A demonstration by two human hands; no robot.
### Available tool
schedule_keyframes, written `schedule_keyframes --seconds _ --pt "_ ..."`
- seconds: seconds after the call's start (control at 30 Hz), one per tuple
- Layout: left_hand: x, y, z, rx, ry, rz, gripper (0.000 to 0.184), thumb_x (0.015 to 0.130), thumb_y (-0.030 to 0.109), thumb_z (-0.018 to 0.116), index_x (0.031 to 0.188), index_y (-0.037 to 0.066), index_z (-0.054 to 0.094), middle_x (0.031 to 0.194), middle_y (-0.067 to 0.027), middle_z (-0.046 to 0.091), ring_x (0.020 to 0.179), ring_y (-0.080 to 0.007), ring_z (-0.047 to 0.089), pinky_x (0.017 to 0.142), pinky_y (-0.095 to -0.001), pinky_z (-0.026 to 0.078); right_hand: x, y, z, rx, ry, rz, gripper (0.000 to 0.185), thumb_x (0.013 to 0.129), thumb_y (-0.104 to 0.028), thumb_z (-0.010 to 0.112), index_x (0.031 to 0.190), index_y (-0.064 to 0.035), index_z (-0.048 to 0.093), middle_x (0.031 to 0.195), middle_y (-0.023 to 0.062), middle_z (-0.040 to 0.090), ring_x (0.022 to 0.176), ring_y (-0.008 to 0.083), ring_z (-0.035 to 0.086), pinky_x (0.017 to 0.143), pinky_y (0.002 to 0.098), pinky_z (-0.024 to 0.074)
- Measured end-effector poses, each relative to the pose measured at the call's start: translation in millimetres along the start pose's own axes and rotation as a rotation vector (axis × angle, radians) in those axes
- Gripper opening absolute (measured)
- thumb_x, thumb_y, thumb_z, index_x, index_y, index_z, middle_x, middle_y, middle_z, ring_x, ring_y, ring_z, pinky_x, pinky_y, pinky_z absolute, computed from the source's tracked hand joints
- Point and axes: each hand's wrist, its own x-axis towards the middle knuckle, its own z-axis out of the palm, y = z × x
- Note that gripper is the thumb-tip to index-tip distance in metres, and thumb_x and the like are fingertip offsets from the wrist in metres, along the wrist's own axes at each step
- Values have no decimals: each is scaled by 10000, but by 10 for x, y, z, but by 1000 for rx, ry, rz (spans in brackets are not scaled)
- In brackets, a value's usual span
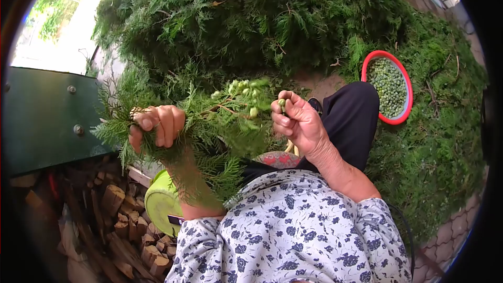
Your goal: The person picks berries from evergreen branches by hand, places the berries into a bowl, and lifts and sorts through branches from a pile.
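My left hand (pixel 160 126) is closed round a leafy green conifer branch (pixel 209 112), whose sprays stick out on both sides of the fist. Pale green cones (pixel 246 89) cluster near the branch's right end. Just right of that end, my right hand (pixel 299 120) pinches a small green cone (pixel 282 104) between thumb and fingers, apart from the branch. Further right, a red-rimmed basin (pixel 365 68) holds many small green cones (pixel 386 86).
A large heap of cut conifer branches (pixel 251 21) rises ahead, and more greenery (pixel 419 162) covers the ground at right. Split firewood (pixel 112 199) lies lower left beneath a dark green metal panel (pixel 47 120). A lime-green bucket (pixel 162 204) is by my left forearm.
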Motion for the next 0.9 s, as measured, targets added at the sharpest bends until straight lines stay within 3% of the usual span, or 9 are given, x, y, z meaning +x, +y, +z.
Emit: schedule_keyframes --seconds 0.07,0.2,0.37,0.47,0.53,0.57,0.7,0.9 --pt "0 -40 61 36 85 30 355 914 291 353 1044 40 568 674 15 599 477 -60 516 413 -222 316 7 2 -10 94 -48 -9 113 908 -134 480 998 -66 495 813 87 531 618 147 500 476 252 379" --pt "14 -99 -6 -1 -26 11 345 902 285 382 1060 34 559 628 22 584 472 -58 515 418 -215 332 -28 -45 80 85 -3 20 138 904 -170 465 989 -67 498 851 111 546 645 174 527 483 267 396" --pt "-20 -87 36 25 29 20 330 907 276 378 1040 35 561 577 27 561 439 -51 498 399 -208 310 22 -68 37 63 -84 -20 110 878 -141 491 955 -64 506 872 133 565 666 191 563 455 261 423" --pt "-18 -80 62 51 51 20 322 906 277 385 1029 37 561 570 21 558 426 -49 491 392 -205 300 -5 -60 106 -94 -64 -47 100 871 -110 521 952 -51 516 837 108 572 645 160 575 428 236 423" --pt "-18 -76 73 50 60 29 319 901 280 401 1035 36 557 571 17 558 430 -52 493 388 -207 301 -27 -39 162 -248 83 11 110 871 -105 545 957 -38 525 800 78 577 617 121 581 415 214 417" --pt "-15 -75 51 50 60 29 319 901 280 401 1035 36 557 571 17 558 430 -52 493 388 -207 301 -32 -13 192 -311 112 19 173 870 -159 574 976 -32 527 748 36 575 561 75 563 396 183 398" --pt "-2 -74 25 30 -6 0 307 893 267 416 1034 35 560 579 18 561 430 -56 493 389 -208 310 -44 73 248 -566 74 13 267 826 -208 640 981 -17 539 668 -13 547 485 29 509 373 158 366" --pt "12 -84 -5 33 -33 -15 313 891 254 407 1042 32 567 598 17 571 436 -58 498 396 -212 313 -30 142 354 -730 105 22 243 836 -211 631 962 -17 555 654 -27 524 474 15 468 380 156 345"
